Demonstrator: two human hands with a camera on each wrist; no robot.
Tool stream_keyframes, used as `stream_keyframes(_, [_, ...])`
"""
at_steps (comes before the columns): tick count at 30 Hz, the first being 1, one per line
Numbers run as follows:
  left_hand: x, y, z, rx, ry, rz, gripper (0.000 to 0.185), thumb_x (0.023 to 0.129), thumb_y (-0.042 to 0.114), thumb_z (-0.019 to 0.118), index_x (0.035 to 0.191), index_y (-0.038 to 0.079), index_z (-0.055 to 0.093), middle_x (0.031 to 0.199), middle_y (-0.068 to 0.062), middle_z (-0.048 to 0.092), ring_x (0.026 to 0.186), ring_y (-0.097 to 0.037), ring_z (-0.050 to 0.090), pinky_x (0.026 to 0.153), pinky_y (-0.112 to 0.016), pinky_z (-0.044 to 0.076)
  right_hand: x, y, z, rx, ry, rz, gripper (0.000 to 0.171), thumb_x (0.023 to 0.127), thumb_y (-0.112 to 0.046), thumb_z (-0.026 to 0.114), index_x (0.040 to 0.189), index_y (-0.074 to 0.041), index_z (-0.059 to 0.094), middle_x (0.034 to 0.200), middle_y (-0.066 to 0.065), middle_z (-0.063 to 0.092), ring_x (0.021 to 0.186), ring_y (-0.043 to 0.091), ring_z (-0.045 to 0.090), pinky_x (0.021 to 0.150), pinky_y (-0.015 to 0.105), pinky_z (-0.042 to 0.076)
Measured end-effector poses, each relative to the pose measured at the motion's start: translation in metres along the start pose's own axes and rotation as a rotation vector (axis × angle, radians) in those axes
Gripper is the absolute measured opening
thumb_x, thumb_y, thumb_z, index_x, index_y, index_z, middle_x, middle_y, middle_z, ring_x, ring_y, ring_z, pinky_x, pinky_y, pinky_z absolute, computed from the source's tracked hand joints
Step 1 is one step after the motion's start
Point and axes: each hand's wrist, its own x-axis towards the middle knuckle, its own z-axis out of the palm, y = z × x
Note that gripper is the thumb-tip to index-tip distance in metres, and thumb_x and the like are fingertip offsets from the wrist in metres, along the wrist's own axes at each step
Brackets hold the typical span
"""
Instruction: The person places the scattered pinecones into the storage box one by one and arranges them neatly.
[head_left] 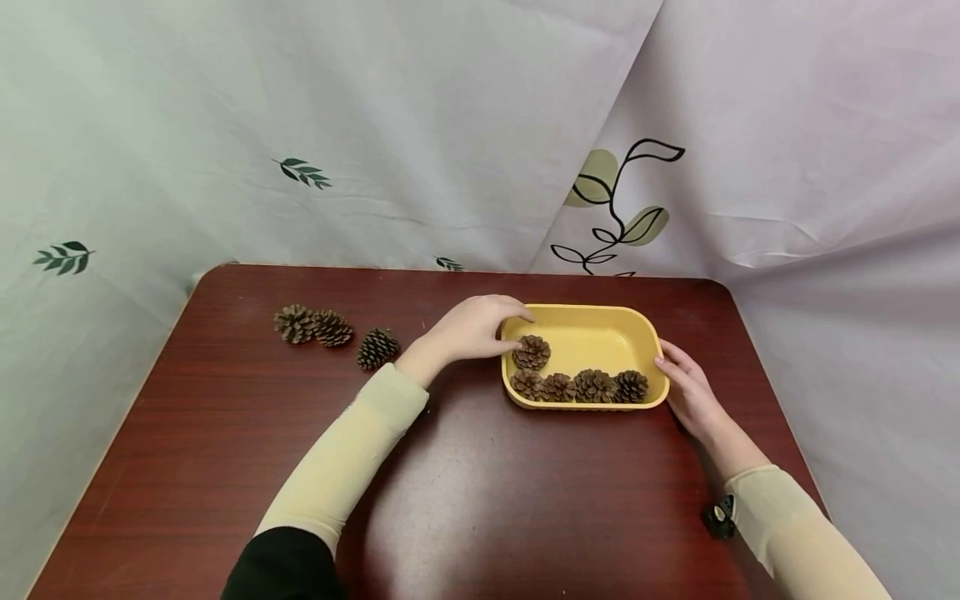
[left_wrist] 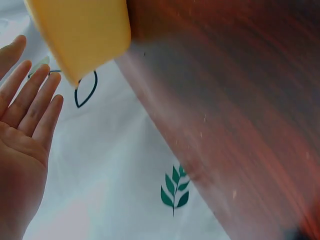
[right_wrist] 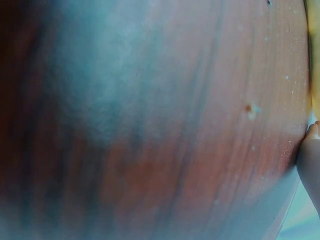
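A yellow plastic tray (head_left: 592,310) with rounded corners stands near the table's far edge. Inside it, several brown pine cones (head_left: 595,386) line the near side, and one more pine cone (head_left: 532,353) sits by the left wall. Over the tray's left end reaches my left hand (head_left: 476,327), thumb and fingers spread apart, the thumb tip at that single pine cone. In the left wrist view the fingers (left_wrist: 37,97) look extended and hold nothing. My right hand (head_left: 690,392) holds the tray's right end, its thumb at the rim; the right wrist view shows only a sliver of it.
Left of the tray, three pine cones lie on the dark red table (head_left: 480,492): a pair (head_left: 313,326) side by side and a separate pine cone (head_left: 377,348) near the left forearm. A pale curtain (head_left: 375,125) with leaf prints hangs behind the table.
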Motion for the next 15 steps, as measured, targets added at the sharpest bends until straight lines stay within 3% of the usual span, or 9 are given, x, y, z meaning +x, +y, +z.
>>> stream_keyframes(15, [-0.040, -0.021, -0.024, -0.013, 0.129, -0.041, 0.038, 0.095, 0.017, 0.080, 0.131, 0.010, 0.074, 0.135, -0.007, 0.073, 0.132, -0.025, 0.066, 0.117, -0.043, 0.052, 0.000, 0.000, 0.000, -0.002, -0.005, -0.008, 0.039, 0.112, -0.002, 0.039, 0.132, -0.022, 0.066, 0.119, -0.008, 0.074, 0.103, 0.004, 0.071, 0.087, 0.018, 0.059])
